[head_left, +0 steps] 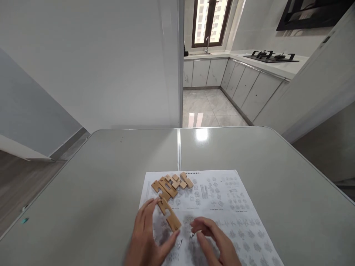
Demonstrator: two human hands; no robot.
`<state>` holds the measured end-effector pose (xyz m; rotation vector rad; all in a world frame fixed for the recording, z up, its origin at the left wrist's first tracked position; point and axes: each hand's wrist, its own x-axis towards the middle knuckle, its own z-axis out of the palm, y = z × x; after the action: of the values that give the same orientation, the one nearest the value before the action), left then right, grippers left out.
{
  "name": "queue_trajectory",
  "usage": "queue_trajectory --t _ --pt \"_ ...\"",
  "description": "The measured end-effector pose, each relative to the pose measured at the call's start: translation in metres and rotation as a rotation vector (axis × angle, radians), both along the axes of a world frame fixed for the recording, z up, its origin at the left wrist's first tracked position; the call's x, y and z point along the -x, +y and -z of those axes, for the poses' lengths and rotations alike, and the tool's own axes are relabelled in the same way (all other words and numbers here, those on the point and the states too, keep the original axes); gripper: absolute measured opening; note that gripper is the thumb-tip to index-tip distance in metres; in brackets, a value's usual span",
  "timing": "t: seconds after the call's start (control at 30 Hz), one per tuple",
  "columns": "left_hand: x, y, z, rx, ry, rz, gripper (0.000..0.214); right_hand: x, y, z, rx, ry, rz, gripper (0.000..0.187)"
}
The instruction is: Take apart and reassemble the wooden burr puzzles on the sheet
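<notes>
A printed instruction sheet [222,207] lies on the grey table [97,177]. Several notched wooden puzzle pieces [172,183] lie side by side on the sheet's top left corner. One more notched wooden piece [169,215] lies at an angle just below them. My left hand [146,236] rests at the sheet's left edge, fingers spread, fingertips touching that piece. My right hand [213,240] lies on the sheet to the right of the piece, fingers loosely curled and apart, holding nothing that I can see.
The table has a seam [179,151] down its middle and rounded far corners. A white wall [111,62] stands behind it. Beyond, an open doorway shows a kitchen with cabinets [249,88], a stove [270,56] and a window [210,22].
</notes>
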<state>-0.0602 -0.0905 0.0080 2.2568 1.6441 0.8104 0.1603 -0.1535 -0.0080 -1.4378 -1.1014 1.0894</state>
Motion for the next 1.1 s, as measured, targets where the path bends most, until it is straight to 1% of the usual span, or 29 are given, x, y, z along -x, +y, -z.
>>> queue_trajectory --t 0.07,0.13,0.2,0.23,0.3,0.4,0.43,0.47,0.53,0.57,0.63,0.73,0.9,1.0,1.1 --pt "-0.015 -0.009 -0.009 -0.008 -0.059 0.120 0.084 0.011 0.009 -0.008 0.054 0.153 -0.073 0.051" --pt "-0.027 -0.016 -0.015 -0.001 -0.104 0.188 0.085 0.016 0.015 -0.013 0.091 0.251 -0.190 0.056" --pt "-0.034 -0.020 -0.016 0.004 -0.127 0.225 0.084 0.017 0.017 -0.014 0.133 0.327 -0.277 0.056" --pt "-0.035 -0.021 -0.014 0.010 -0.129 0.240 0.084 0.016 0.018 -0.013 0.155 0.363 -0.294 0.056" --pt "-0.034 -0.020 -0.010 0.025 -0.123 0.285 0.087 0.013 0.017 -0.010 0.188 0.423 -0.267 0.055" --pt "-0.030 -0.014 -0.005 0.049 -0.112 0.332 0.097 0.010 0.014 -0.005 0.203 0.461 -0.171 0.058" --pt "-0.029 -0.010 -0.006 0.061 -0.105 0.320 0.096 0.009 0.013 -0.004 0.219 0.458 -0.138 0.060" --pt "-0.027 -0.006 -0.007 0.076 -0.093 0.290 0.090 0.010 0.012 -0.003 0.245 0.450 -0.105 0.062" --pt "-0.024 0.004 -0.009 0.092 -0.059 0.217 0.072 0.011 0.009 -0.001 0.302 0.417 -0.037 0.067" --pt "-0.022 0.009 -0.010 0.083 -0.043 0.179 0.066 0.013 0.008 -0.001 0.320 0.399 -0.006 0.068" --pt "-0.019 0.021 -0.009 0.046 -0.025 0.125 0.060 0.016 0.007 -0.001 0.322 0.379 0.035 0.071" --pt "-0.015 0.036 -0.001 0.020 0.004 0.074 0.060 0.020 0.005 -0.001 0.312 0.380 0.047 0.072" --pt "-0.016 0.059 0.016 0.066 0.061 0.019 0.075 0.019 0.002 0.001 0.381 0.383 -0.004 0.075" --pt "-0.020 0.069 0.023 0.095 0.054 0.006 0.080 0.018 0.000 0.003 0.380 0.375 -0.057 0.081" --pt "-0.024 0.075 0.026 0.098 0.042 0.003 0.078 0.018 -0.001 0.004 0.377 0.357 -0.080 0.083"
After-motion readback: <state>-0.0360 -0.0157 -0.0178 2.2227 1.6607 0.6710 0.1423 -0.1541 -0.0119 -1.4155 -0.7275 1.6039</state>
